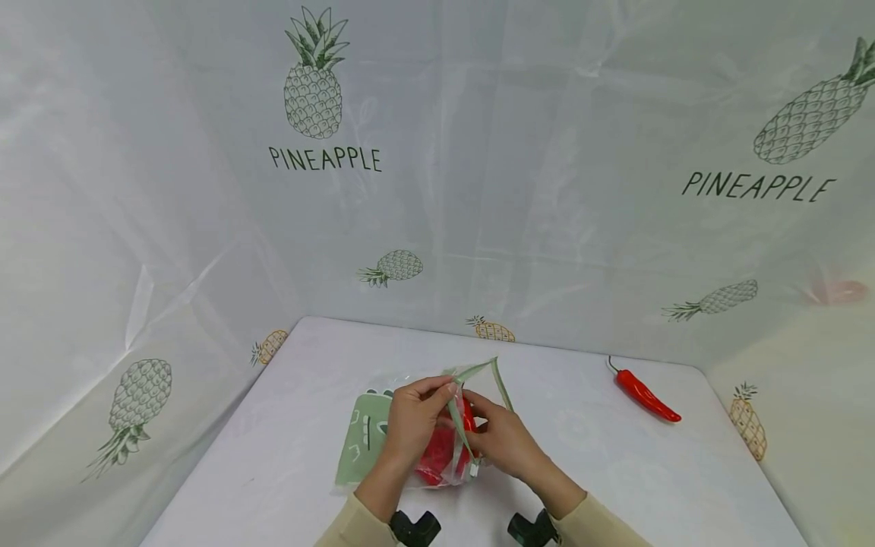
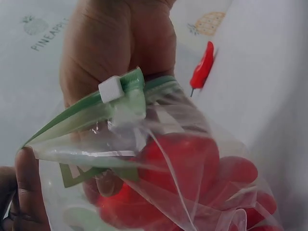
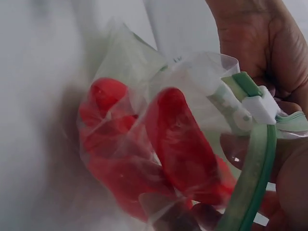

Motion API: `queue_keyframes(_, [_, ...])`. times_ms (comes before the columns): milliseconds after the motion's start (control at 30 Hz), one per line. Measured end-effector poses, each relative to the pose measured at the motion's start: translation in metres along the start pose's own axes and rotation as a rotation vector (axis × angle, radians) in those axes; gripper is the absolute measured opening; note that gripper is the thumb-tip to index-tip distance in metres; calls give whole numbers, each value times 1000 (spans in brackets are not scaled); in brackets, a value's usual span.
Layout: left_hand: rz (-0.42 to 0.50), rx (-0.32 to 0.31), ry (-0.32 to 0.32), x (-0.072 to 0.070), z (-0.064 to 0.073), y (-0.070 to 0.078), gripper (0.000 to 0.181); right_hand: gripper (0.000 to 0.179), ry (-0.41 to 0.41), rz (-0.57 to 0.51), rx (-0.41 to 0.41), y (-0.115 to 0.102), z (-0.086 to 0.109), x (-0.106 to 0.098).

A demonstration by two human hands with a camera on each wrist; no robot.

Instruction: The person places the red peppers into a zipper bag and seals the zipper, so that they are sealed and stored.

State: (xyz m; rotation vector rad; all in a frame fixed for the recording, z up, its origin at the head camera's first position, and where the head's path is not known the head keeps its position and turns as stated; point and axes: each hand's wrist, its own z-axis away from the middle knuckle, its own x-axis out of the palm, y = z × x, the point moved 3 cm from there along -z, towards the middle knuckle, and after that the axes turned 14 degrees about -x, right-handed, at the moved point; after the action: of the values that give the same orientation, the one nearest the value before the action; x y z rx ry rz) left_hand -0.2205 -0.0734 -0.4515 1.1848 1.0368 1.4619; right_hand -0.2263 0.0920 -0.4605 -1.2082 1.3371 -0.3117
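A clear zip bag (image 1: pixel 361 444) with a green printed face lies on the table, several red peppers (image 1: pixel 437 453) inside. My left hand (image 1: pixel 410 420) pinches the green zip edge (image 2: pixel 62 115) of its mouth, holding it apart. Reaching into the mouth, my right hand (image 1: pixel 504 439) grips a red chili pepper (image 1: pixel 468 415) between thumb and fingers. Clear plastic covers part of that pepper and the fingertips. At one end of the zip sits a white slider (image 3: pixel 260 107), close to the right hand.
Another red chili pepper (image 1: pixel 645 395) with a dark curved stem lies at the back right of the white table (image 1: pixel 273 456). A pineapple-print sheet (image 1: pixel 519 190) hangs behind the table and along its sides.
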Motion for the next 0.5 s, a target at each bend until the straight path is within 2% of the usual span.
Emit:
queue_keyframes(133, [5, 5, -3, 0, 0, 0, 27, 68, 8, 9, 8, -1, 1, -1])
queue_keyframes(333, [-2, 9, 2, -2, -1, -1, 28, 71, 119, -119, 81, 2, 2, -2])
queue_keyframes(500, [-36, 12, 13, -3, -2, -2, 28, 68, 187, -109, 69, 2, 2, -6])
